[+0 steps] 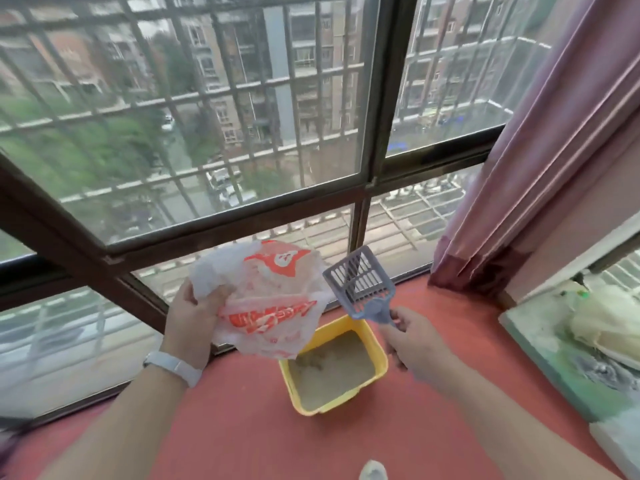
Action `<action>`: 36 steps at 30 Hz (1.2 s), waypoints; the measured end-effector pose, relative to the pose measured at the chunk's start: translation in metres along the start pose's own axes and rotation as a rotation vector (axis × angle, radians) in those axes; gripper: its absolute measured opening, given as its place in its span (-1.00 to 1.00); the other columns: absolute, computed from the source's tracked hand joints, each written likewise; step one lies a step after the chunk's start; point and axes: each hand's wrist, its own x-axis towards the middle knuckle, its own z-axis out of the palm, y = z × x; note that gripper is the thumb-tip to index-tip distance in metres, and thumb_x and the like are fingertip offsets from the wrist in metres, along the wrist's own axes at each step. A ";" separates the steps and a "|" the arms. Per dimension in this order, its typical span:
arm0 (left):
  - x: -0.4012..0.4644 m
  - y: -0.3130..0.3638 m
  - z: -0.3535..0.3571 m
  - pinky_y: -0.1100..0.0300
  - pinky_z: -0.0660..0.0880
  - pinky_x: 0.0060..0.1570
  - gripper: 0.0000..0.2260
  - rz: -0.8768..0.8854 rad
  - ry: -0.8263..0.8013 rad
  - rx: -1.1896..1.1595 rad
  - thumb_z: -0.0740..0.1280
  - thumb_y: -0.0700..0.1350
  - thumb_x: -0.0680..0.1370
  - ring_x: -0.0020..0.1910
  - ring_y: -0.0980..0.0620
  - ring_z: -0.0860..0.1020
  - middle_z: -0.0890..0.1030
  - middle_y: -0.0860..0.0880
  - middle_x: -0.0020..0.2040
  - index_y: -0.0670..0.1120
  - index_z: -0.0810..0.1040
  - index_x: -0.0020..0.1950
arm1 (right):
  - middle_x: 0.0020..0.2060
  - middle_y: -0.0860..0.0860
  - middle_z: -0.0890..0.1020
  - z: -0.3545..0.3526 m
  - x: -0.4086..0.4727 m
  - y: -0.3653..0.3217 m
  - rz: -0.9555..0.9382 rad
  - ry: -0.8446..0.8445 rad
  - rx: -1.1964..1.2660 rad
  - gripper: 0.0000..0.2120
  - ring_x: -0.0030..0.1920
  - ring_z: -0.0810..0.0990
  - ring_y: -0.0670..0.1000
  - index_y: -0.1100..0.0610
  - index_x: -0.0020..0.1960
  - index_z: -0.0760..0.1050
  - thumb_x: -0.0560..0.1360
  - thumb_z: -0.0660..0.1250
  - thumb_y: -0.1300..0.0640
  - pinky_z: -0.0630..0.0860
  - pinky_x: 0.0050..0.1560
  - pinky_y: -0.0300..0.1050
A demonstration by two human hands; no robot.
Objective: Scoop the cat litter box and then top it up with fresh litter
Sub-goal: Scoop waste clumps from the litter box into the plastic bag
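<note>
1. Single view, head-worn, wide-angle; verticals bow near the edges.
2. Faces forward and down over both forearms toward the barred window [214,133] and red floor [242,427].
3. Hands near the lens; yellow litter box [379,355] lower, mid-frame.

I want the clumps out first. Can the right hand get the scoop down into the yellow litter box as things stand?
Probably yes: the right hand holds the scoop above the litter box, whose near side lies uncovered; the plastic bag overlaps only its far corner.
</note>
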 end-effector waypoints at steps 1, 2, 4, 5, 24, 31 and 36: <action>0.002 -0.001 0.000 0.05 0.59 -0.15 -0.81 -0.005 0.025 -0.009 0.46 -0.20 0.42 -0.15 -0.09 0.64 0.68 -0.12 -0.10 -0.13 0.61 0.02 | -0.48 0.02 0.49 0.002 0.005 0.001 0.009 -0.010 0.001 -0.92 -0.59 0.39 0.01 -0.03 -0.18 0.49 0.47 0.27 0.11 0.31 -0.52 -0.22; 0.004 -0.003 -0.002 0.01 0.59 -0.11 -0.79 -0.014 0.040 -0.014 0.45 -0.17 0.40 -0.12 -0.12 0.64 0.68 -0.14 -0.09 -0.12 0.62 0.02 | -0.49 0.02 0.48 0.004 0.009 0.003 0.014 -0.022 0.005 -0.90 -0.59 0.38 0.01 -0.03 -0.19 0.49 0.48 0.28 0.12 0.31 -0.52 -0.23; 0.010 -0.008 -0.004 -0.06 0.57 -0.05 -0.82 -0.040 0.054 -0.017 0.45 -0.21 0.43 -0.07 -0.17 0.63 0.68 -0.16 -0.08 -0.12 0.63 0.02 | -0.48 0.05 0.46 0.011 0.014 0.007 0.042 -0.042 0.024 -0.91 -0.61 0.35 -0.01 0.03 -0.12 0.51 0.52 0.28 0.19 0.29 -0.55 -0.26; 0.014 -0.013 -0.005 -0.08 0.56 -0.03 -0.86 -0.057 0.064 -0.018 0.43 -0.25 0.47 -0.07 -0.18 0.62 0.67 -0.15 -0.10 -0.11 0.62 0.00 | -0.47 0.07 0.45 0.014 0.016 0.009 0.061 -0.048 0.033 -0.93 -0.62 0.33 -0.02 0.10 -0.07 0.52 0.53 0.28 0.23 0.28 -0.56 -0.28; 0.134 -0.320 -0.045 -0.10 0.56 0.06 -0.77 -0.242 0.177 0.030 0.36 -0.37 0.49 0.03 -0.17 0.62 0.71 0.01 -0.10 -0.08 0.59 0.02 | -0.50 0.01 0.49 0.138 0.177 0.240 0.330 -0.092 -0.093 -0.93 -0.54 0.44 0.02 0.13 -0.01 0.50 0.54 0.26 0.19 0.35 -0.47 -0.17; 0.160 -0.466 -0.052 -0.30 0.51 0.13 -0.66 -0.273 0.195 -0.030 0.41 -0.31 0.43 0.18 -0.31 0.59 0.65 -0.23 0.16 -0.16 0.59 0.20 | -0.43 0.11 0.47 0.195 0.266 0.378 0.431 -0.082 -0.109 -0.93 -0.55 0.39 0.04 0.19 -0.07 0.46 0.52 0.24 0.19 0.28 -0.49 -0.20; 0.183 -0.554 -0.069 -0.23 0.54 0.10 -0.62 -0.247 0.137 -0.064 0.33 -0.38 0.50 0.16 -0.27 0.60 0.59 -0.31 0.22 -0.30 0.48 0.32 | -0.40 0.11 0.53 0.217 0.329 0.471 0.465 -0.098 -0.230 -0.85 -0.55 0.42 0.05 0.16 -0.08 0.44 0.49 0.22 0.07 0.32 -0.41 -0.08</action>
